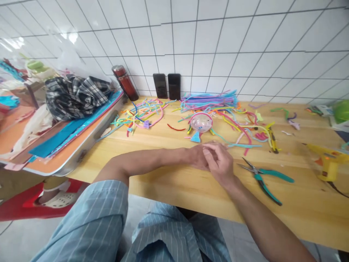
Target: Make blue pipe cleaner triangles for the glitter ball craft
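My left hand (196, 157) and my right hand (219, 162) meet over the wooden table (169, 174), the right one lying partly over the left. Fingers on both are curled together in a pinch; what they hold is hidden. Just beyond them sits a clear plastic ball (201, 122) with pink trim and a small blue tassel. Many coloured pipe cleaners (209, 102) lie spread behind it. Teal-handled pliers (263, 178) rest on the table just right of my right hand.
A yellow glue gun (328, 162) lies at the right. A yellow utility knife (272, 138), a red bottle (124, 83) and two dark phones (167, 86) stand near the tiled wall. At left, a case (68, 145) holds plaid cloth and teal sheets.
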{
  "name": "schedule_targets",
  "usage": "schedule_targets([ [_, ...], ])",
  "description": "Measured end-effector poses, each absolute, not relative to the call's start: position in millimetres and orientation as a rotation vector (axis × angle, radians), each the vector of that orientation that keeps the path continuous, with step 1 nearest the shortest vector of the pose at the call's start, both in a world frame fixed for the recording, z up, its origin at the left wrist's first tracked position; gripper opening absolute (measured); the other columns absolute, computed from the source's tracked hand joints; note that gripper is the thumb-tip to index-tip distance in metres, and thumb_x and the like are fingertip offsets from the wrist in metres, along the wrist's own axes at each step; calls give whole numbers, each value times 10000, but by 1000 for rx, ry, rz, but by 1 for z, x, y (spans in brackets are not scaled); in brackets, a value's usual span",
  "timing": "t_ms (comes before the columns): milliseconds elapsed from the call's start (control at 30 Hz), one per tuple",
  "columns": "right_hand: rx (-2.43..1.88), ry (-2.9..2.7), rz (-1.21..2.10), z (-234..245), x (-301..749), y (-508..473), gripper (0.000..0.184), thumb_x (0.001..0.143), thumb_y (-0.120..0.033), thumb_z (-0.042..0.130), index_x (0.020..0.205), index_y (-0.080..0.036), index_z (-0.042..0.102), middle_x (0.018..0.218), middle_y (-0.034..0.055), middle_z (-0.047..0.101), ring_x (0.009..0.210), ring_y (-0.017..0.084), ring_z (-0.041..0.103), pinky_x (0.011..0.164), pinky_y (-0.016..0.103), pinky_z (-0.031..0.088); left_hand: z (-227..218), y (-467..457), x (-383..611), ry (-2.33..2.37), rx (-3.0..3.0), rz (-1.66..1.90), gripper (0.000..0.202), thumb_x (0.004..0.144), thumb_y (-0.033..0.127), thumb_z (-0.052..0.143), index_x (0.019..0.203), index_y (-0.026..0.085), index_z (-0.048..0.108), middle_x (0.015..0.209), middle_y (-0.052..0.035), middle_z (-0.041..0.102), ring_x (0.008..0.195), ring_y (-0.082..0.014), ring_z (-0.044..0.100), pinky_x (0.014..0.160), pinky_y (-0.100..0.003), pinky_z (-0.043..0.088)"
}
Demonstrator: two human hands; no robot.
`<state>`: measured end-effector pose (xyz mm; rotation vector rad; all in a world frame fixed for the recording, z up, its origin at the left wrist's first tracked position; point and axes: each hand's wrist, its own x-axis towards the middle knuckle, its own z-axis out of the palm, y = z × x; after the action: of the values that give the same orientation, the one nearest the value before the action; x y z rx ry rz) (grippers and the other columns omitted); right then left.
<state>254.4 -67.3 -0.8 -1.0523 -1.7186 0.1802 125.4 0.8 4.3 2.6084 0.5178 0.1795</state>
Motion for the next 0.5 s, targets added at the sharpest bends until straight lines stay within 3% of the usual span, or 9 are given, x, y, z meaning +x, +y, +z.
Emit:
schedule_targets([
  [133, -1075, -1688, 131, 2, 258, -70, 161, 1064, -268, 644, 1150, -285, 779, 1037, 76, 858, 975, 281, 820, 912, 461, 653, -3, 9, 136, 466, 2538, 144, 342, 1063, 252, 598, 1337, 178, 788, 1519, -109, 700, 1651, -242, 461, 1265, -272, 439],
  [267, -1021, -1732, 89, 2, 258, -70, 196, 1042, -195, 674, 1190, -283, 768, 1046, 74, 859, 954, 264, 820, 888, 432, 650, -5, 13, 132, 348, 2632, 260, 524, 1083, 303, 630, 1577, 129, 643, 1723, -149, 536, 1760, -266, 254, 1436, -345, 178],
  [333, -1003, -1753, 72, 2, 257, -69, 209, 1036, -178, 682, 1196, -284, 763, 1052, 73, 859, 970, 265, 820, 896, 432, 647, -3, 14, 131, 350, 2665, 224, 610, 1078, 316, 642, 1640, 88, 576, 1753, -170, 500, 1765, -292, 240, 1464, -381, 79],
  [400, -1006, -1761, 65, 1, 256, -68, 200, 1039, -185, 678, 1187, -287, 765, 1056, 73, 860, 970, 267, 819, 895, 440, 644, -2, 15, 133, 357, 2700, 173, 620, 1082, 314, 628, 1648, 70, 564, 1742, -177, 516, 1760, -289, 260, 1467, -367, 71],
  [500, -1048, -1748, 70, 0, 258, -65, 167, 1047, -219, 665, 1151, -284, 778, 1044, 76, 859, 962, 274, 813, 896, 456, 639, -1, 14, 138, 419, 2747, 184, 489, 1072, 321, 643, 1521, 135, 701, 1657, -133, 624, 1664, -247, 456, 1419, -276, 238],
])
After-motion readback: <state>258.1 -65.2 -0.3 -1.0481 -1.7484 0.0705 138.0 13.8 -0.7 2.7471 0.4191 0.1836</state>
